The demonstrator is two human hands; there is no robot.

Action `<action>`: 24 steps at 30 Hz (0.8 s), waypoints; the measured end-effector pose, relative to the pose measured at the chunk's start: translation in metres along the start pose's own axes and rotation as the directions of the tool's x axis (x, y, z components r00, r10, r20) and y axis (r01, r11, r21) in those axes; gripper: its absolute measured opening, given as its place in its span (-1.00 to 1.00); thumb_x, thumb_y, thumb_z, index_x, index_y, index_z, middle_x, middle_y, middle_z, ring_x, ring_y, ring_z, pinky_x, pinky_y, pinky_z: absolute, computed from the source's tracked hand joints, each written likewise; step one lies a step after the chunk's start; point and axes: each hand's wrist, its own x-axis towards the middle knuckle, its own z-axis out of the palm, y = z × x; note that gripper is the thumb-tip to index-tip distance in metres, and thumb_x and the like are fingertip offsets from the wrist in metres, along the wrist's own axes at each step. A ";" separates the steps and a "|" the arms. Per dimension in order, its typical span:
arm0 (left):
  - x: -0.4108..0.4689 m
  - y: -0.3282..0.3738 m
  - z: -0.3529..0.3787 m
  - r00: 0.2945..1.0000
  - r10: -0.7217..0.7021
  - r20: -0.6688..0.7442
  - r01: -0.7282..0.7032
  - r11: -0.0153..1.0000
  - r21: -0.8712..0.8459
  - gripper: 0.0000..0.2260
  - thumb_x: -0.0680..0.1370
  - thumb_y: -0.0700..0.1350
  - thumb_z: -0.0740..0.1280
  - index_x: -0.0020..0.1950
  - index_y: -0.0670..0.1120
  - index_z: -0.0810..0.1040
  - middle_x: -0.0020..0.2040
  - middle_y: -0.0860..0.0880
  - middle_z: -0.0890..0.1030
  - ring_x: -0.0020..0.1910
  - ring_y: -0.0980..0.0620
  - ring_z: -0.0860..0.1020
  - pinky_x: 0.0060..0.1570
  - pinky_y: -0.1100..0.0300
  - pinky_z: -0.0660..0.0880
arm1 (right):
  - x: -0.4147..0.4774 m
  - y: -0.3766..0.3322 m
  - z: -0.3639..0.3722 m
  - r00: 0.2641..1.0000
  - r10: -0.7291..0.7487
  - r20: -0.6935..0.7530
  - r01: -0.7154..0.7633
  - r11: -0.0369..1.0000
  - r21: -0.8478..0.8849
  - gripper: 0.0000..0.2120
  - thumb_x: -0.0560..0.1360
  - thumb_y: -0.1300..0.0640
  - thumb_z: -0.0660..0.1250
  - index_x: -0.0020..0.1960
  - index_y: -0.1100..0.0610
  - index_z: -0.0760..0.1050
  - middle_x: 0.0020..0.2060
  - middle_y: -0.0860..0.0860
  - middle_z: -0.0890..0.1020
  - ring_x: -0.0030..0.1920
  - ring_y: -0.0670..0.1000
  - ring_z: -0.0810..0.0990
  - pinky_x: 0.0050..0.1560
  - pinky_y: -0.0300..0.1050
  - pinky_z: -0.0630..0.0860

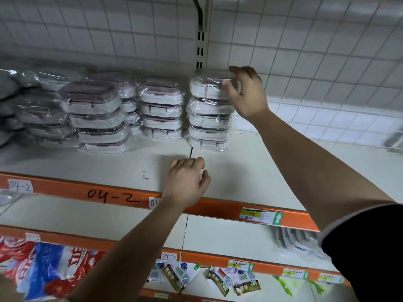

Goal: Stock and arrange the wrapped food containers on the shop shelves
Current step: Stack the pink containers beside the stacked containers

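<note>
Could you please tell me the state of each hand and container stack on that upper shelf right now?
right hand, fingers curled round the top container.
top container, wrapped, lid closed, atop the right stack.
right stack, five high, upright.
middle stack, four high, upright.
left front stack, staggered, leaning.
left hand, rests on the shelf, holding nothing.

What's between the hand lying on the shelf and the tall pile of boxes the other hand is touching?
In the head view, only bare white shelf, with one dark seam, lies between the left hand and the stack.
</note>
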 end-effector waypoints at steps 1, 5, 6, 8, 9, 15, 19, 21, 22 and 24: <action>-0.001 0.000 -0.001 1.000 0.002 -0.008 -0.002 1.000 0.005 -0.76 0.52 -0.01 0.13 -0.11 -0.12 0.52 -0.30 -0.04 0.57 -0.24 -0.10 0.54 0.01 0.02 0.41 | -0.006 0.000 -0.003 1.000 0.001 -0.024 -0.001 1.000 0.019 -0.57 0.59 -0.05 0.24 0.38 0.13 0.44 0.28 0.13 0.50 0.30 0.17 0.43 0.31 -0.04 0.37; -0.005 0.004 -0.005 1.000 0.019 -0.017 -0.018 0.999 0.039 -0.74 0.52 -0.03 0.13 -0.13 -0.13 0.54 -0.32 -0.04 0.57 -0.27 -0.10 0.54 0.00 0.02 0.43 | -0.041 0.006 -0.024 0.995 0.024 -0.094 -0.018 0.998 0.060 -0.63 0.61 0.02 0.24 0.33 0.19 0.45 0.26 0.10 0.50 0.31 0.14 0.42 0.26 -0.17 0.31; -0.005 0.005 -0.006 1.000 0.025 -0.014 -0.025 0.998 0.053 -0.73 0.52 -0.03 0.12 -0.13 -0.13 0.55 -0.31 -0.04 0.58 -0.27 -0.11 0.54 0.00 0.02 0.43 | -0.051 0.009 -0.029 0.995 0.036 -0.088 -0.031 0.998 0.057 -0.64 0.61 0.03 0.24 0.32 0.19 0.45 0.26 0.10 0.50 0.31 0.14 0.42 0.23 -0.21 0.29; -0.006 0.008 -0.007 0.999 0.047 -0.001 -0.046 0.995 0.085 -0.72 0.53 -0.03 0.11 -0.11 -0.13 0.57 -0.27 -0.06 0.59 -0.23 -0.12 0.56 0.02 0.01 0.43 | -0.076 0.017 -0.038 0.997 0.060 -0.056 -0.057 0.997 0.050 -0.66 0.61 0.06 0.24 0.32 0.19 0.45 0.27 0.10 0.49 0.31 0.14 0.42 0.22 -0.21 0.29; -0.006 0.010 -0.007 0.999 0.049 0.020 -0.051 0.994 0.099 -0.73 0.54 -0.03 0.13 -0.08 -0.13 0.58 -0.22 -0.07 0.61 -0.18 -0.13 0.56 0.05 0.01 0.41 | -0.091 0.021 -0.044 0.996 0.079 -0.036 -0.077 0.996 0.050 -0.66 0.61 0.06 0.24 0.33 0.19 0.45 0.27 0.10 0.49 0.30 0.15 0.43 0.22 -0.18 0.31; -0.027 0.031 -0.008 1.000 -0.011 -0.016 0.013 0.994 0.108 -0.78 0.57 -0.06 0.24 0.11 -0.11 0.59 0.02 -0.11 0.59 0.04 -0.18 0.52 0.11 -0.02 0.34 | -0.184 0.044 -0.083 0.984 0.174 0.049 -0.174 0.985 -0.005 -0.69 0.59 0.12 0.27 0.29 0.21 0.48 0.22 0.12 0.53 0.26 0.18 0.44 0.19 -0.17 0.31; -0.066 0.068 -0.005 0.992 0.088 -0.096 -0.082 0.994 0.067 -0.76 0.56 -0.03 0.20 0.06 -0.11 0.58 -0.03 -0.09 0.57 -0.04 -0.13 0.52 0.04 0.00 0.34 | -0.243 0.053 -0.110 0.974 0.226 0.012 -0.226 0.974 0.003 -0.75 0.57 0.19 0.30 0.22 0.25 0.53 0.15 0.15 0.57 0.19 0.21 0.48 0.19 -0.09 0.36; -0.084 0.086 -0.003 0.987 0.124 -0.103 -0.120 0.992 0.049 -0.76 0.57 -0.02 0.18 0.04 -0.12 0.57 -0.06 -0.09 0.55 -0.09 -0.12 0.51 -0.01 0.00 0.35 | -0.268 0.057 -0.120 0.971 0.238 0.006 -0.238 0.971 0.027 -0.78 0.56 0.20 0.31 0.18 0.24 0.55 0.09 0.13 0.58 0.13 0.19 0.50 0.15 -0.08 0.39; -0.095 0.096 0.001 0.983 0.146 -0.115 -0.142 0.989 0.040 -0.76 0.57 -0.03 0.17 0.02 -0.13 0.56 -0.07 -0.09 0.55 -0.11 -0.12 0.51 -0.06 0.01 0.34 | -0.283 0.059 -0.126 0.971 0.237 0.000 -0.237 0.971 0.031 -0.80 0.56 0.21 0.31 0.15 0.24 0.56 0.05 0.13 0.59 0.09 0.18 0.52 0.11 -0.08 0.41; -0.114 0.112 0.008 0.974 0.185 -0.130 -0.186 0.982 0.004 -0.77 0.56 -0.05 0.18 -0.01 -0.14 0.57 -0.08 -0.09 0.56 -0.12 -0.12 0.50 -0.08 0.03 0.31 | -0.308 0.063 -0.133 0.977 0.213 -0.025 -0.212 0.977 0.023 -0.85 0.53 0.23 0.32 0.07 0.25 0.57 -0.05 0.14 0.59 0.00 0.15 0.53 0.05 -0.10 0.40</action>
